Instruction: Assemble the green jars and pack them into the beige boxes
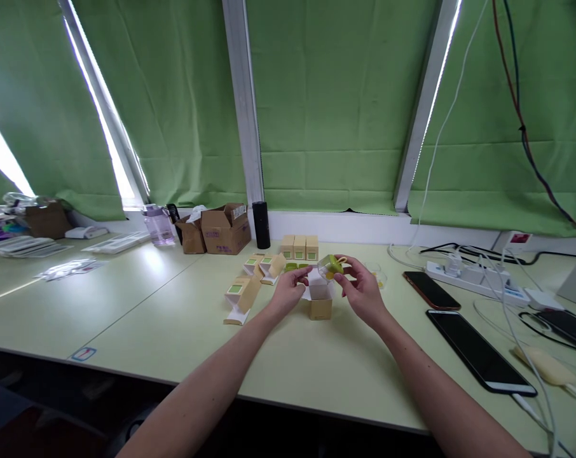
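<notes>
My right hand (pixel 363 291) is closed around a small clear container with a green lid (pixel 334 264) and a yellow loop, held tilted just above an open small kraft box (pixel 320 310). The box stands upright, its white inside showing. At its left side my left hand (pixel 288 292) has its fingers closed at the box's raised flap; the fingertips are partly hidden. To the left lie several open kraft boxes (pixel 243 292) with green label squares. Behind my hands stand closed kraft boxes (pixel 299 247), with green lids (pixel 295 266) in front of them.
Clear round pieces (pixel 376 275) lie right of my right hand. Farther right are phones (pixel 479 350), a white power strip (pixel 473 283) and loose cables. Larger cardboard boxes (pixel 225 230), a black cylinder (pixel 260 225) and a lilac bottle (pixel 159 225) stand at the back left.
</notes>
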{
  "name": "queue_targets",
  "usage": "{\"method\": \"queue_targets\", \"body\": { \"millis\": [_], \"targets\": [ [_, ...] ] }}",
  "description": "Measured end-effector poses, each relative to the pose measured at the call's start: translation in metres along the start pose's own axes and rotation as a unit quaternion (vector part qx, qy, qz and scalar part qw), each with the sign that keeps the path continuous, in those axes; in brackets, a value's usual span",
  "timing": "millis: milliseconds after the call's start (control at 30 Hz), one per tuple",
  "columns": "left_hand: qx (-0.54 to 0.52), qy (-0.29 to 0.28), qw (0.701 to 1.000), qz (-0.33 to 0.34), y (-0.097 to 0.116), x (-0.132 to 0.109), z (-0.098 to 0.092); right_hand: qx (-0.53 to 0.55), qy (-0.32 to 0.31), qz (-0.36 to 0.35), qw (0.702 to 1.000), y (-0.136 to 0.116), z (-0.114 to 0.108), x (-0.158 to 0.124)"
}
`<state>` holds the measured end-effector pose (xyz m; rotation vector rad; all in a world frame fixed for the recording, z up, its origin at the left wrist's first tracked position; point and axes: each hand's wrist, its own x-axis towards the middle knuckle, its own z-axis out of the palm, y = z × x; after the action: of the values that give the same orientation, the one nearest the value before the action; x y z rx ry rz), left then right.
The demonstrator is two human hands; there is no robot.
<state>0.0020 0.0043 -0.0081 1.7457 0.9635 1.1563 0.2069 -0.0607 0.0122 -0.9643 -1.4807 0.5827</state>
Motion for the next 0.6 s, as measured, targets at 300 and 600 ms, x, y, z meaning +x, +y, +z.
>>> {"method": "queue_targets", "body": {
  "millis": [300, 600],
  "targets": [
    [-0.029, -0.014, 0.999, -0.018, 0.0059, -0.0031, -0.0007, -0.126, -0.028, 0.005, 0.992, 0.0008, -0.0061, 0.0015],
    [-0.070, -0.019, 0.997, -0.022, 0.0006, -0.0010, -0.0003, -0.234, -0.071, -0.013, 0.969, 0.0014, -0.0060, -0.0026]
  ]
}}
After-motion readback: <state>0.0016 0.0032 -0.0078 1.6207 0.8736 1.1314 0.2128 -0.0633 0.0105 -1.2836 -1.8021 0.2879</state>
